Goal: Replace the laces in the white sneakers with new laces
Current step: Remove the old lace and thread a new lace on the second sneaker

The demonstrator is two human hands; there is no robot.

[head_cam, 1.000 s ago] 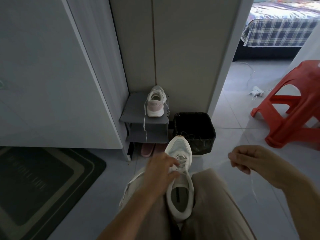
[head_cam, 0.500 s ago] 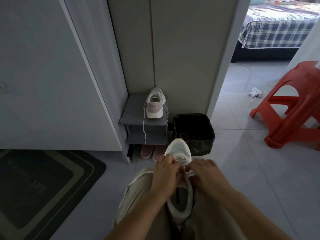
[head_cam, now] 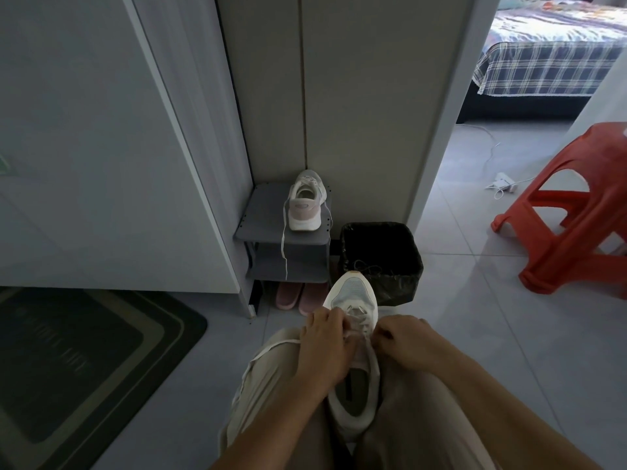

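lace (head_cam: 361, 321) pinched at sneaker (head_cam: 353, 290) by left hand (head_cam: 325, 347) and right hand (head_cam: 403, 340), which returned.

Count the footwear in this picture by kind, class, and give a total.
White sneakers: 2, the near sneaker and the far sneaker on the grey rack.
Pink slippers: 2, the left slipper and the right slipper, under the rack.
Total: 4
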